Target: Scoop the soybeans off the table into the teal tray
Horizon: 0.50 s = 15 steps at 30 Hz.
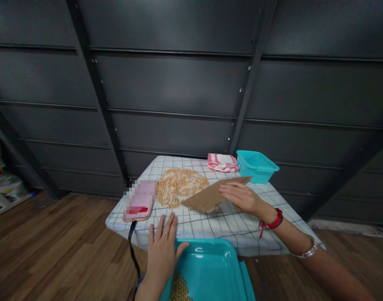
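My right hand (240, 197) is closed on a brown cardboard piece (210, 194), which is held tilted over the right side of a spread of yellow bean-like grains (181, 184) mixed with fine white bits. My left hand (163, 246) lies with its fingers stretched out at the table's near edge, and its thumb reaches to the rim of a turquoise tray (206, 267). Brownish-yellow grains (179, 288) sit in the tray's left part, partly hidden behind the left hand and wrist.
A checked cloth (257, 228) covers the table. On it are a pink phone-like object (142, 200) with a dark strap, a folded red-and-white towel (222, 162) and a turquoise basket (256, 167). Behind stands a dark panelled wall (175, 83); below is wood flooring (68, 234).
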Available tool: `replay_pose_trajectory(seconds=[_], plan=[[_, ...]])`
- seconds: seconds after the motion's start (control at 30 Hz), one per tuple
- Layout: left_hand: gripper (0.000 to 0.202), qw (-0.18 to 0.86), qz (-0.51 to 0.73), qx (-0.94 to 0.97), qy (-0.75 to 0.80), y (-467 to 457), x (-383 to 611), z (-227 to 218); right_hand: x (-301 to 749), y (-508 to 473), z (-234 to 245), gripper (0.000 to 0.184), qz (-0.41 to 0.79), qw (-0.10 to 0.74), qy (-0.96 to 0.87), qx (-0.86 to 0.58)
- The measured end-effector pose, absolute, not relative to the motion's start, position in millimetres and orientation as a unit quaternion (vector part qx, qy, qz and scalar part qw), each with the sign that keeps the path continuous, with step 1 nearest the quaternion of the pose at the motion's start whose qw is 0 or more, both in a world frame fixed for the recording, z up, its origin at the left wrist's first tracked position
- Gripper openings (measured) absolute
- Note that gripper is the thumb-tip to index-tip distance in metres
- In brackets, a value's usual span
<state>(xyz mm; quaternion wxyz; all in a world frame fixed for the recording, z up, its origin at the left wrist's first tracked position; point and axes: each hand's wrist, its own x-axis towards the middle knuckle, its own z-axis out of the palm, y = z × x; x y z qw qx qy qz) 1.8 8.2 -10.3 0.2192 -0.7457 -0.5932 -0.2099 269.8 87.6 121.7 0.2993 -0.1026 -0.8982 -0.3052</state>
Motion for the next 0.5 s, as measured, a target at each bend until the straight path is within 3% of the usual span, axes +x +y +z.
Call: replay_pose_trajectory(seconds=[0.27, 0.5], plan=[[0.065, 0.227, -0.219, -0.741, -0.593, 8.7, 1.1, -12.4, 278.0, 81.7, 132.5, 0.038, -0.309, 0.265, -0.904, -0.127], [0.066, 0.218, -0.215, -0.741, -0.598, 9.0, 1.6, -12.7, 273.7, 75.5, 119.2, 0.035, -0.326, 0.268, -0.896, -0.137]])
